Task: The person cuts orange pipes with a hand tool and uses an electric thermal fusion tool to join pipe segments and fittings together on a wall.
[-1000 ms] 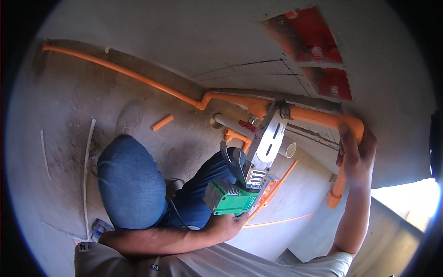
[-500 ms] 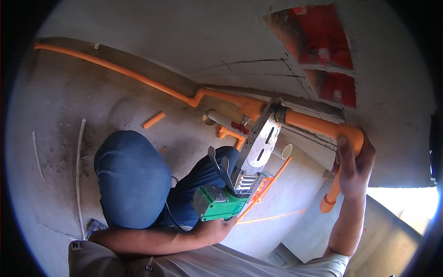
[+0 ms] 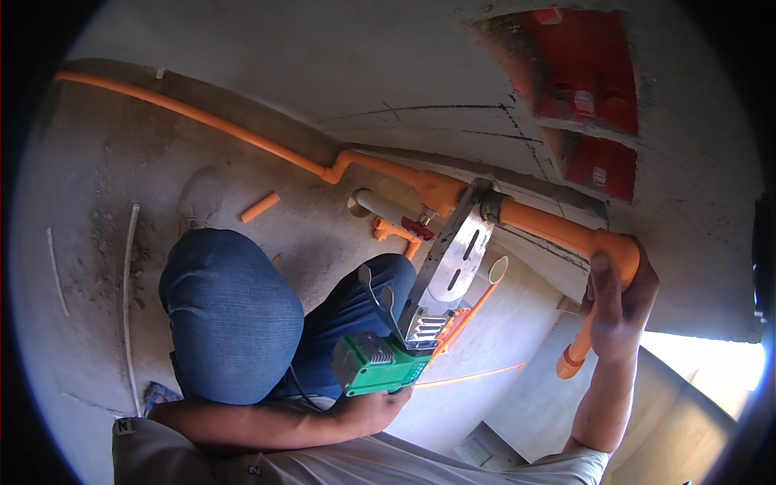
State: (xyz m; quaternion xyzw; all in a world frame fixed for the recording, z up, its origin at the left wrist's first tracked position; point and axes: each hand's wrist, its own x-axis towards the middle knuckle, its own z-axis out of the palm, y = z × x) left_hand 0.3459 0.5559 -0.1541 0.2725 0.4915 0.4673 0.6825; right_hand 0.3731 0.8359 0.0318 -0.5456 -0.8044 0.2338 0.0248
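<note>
My left hand (image 3: 372, 411) is closed round the lower end of a green pipe fusion welder (image 3: 380, 365), its fingers mostly hidden. The welder's slotted metal heating plate (image 3: 459, 263) slants up, its dark heating socket (image 3: 492, 206) between two orange pipe parts. On the left of the plate is an orange fitting (image 3: 440, 192) on the pipe run; on the right, a thick orange pipe (image 3: 543, 225) meets the socket. My right hand (image 3: 618, 315) grips the elbow (image 3: 617, 252) at that pipe's other end. A thinner capped branch (image 3: 575, 356) hangs below the hand.
A long orange pipe (image 3: 202, 117) runs along the wall base. Near the plate are a grey pipe (image 3: 380, 206), a red-handled valve (image 3: 418, 229) and a thin orange pipe (image 3: 469, 319). A short orange offcut (image 3: 259, 207) lies on the floor. Red recessed boxes (image 3: 594, 73) sit in the wall.
The view has shifted slightly. Both hands keep their grips, and the welder's plate stays between the orange pipe parts.
</note>
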